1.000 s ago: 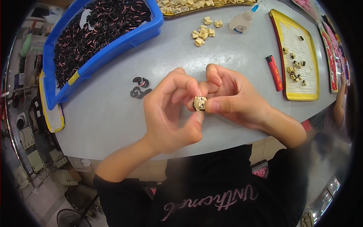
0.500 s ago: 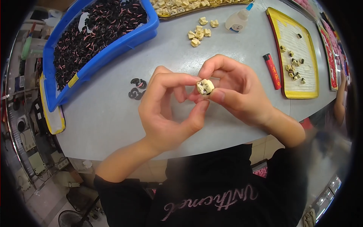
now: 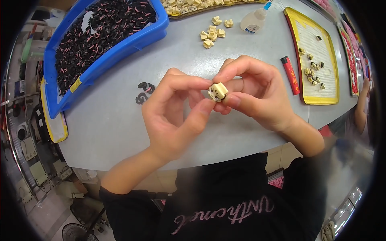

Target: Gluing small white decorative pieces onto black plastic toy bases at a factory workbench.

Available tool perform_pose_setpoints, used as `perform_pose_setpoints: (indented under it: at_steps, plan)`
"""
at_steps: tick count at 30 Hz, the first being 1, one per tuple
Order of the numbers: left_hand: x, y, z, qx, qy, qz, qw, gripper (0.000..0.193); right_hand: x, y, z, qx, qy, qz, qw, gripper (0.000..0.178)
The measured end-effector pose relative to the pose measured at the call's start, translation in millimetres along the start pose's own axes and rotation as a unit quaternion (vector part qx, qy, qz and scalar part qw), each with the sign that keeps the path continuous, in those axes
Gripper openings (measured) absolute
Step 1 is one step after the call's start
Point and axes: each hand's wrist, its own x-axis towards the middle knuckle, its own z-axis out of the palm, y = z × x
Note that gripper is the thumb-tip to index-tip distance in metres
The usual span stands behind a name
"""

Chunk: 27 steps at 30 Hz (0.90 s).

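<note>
Between both hands, above the grey table, is a small cream plastic head-shaped piece (image 3: 218, 91) with dark face markings and a dark part along its lower right side. My left hand (image 3: 171, 110) pinches its left side between fingertips and thumb. From the other side, my right hand (image 3: 259, 98) grips it between index finger and thumb, its other fingers curled behind. Left of my left hand lie a few black curved pieces (image 3: 141, 98), one with a pink strip. Several loose cream pieces (image 3: 212, 33) sit in a cluster beyond my hands.
A blue bin (image 3: 116, 54) of black-and-pink pieces fills the far left. Cream pieces lie on a far tray (image 3: 193, 16). A clear bottle with a blue tip (image 3: 252, 23), a red black-ended stick (image 3: 290, 76) and a yellow-rimmed tray (image 3: 321, 98) with assembled pieces stand right.
The cream piece has turned slightly in my fingers, showing more of its smooth top. My left thumb has moved up against it, and the left hand has shifted slightly left.
</note>
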Motion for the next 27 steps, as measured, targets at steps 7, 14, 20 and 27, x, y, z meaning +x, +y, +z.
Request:
perform_pose_setpoints:
  at_steps: [7, 14, 20, 27]
  plan:
    - [-0.1, -0.9, -4.3, -0.004, -0.003, -0.008, 1.000, 0.022, 0.3, -1.6, 3.8, 0.002, 0.031, -0.001, 1.000, 0.024]
    - [-1.8, -3.5, -1.2, -0.046, -0.006, -0.042, 0.998, 0.023, -1.4, 4.2, 0.2, -0.038, 0.015, -0.041, 0.998, 0.021]
    - [-3.6, -4.3, 0.5, -0.081, -0.005, -0.054, 0.995, 0.023, -0.8, 3.6, 0.3, -0.098, -0.004, -0.069, 0.993, 0.023]
    - [-3.2, -6.7, -0.6, -0.071, -0.022, -0.059, 0.995, 0.024, -2.1, 4.9, -2.2, -0.114, -0.014, -0.091, 0.989, 0.023]
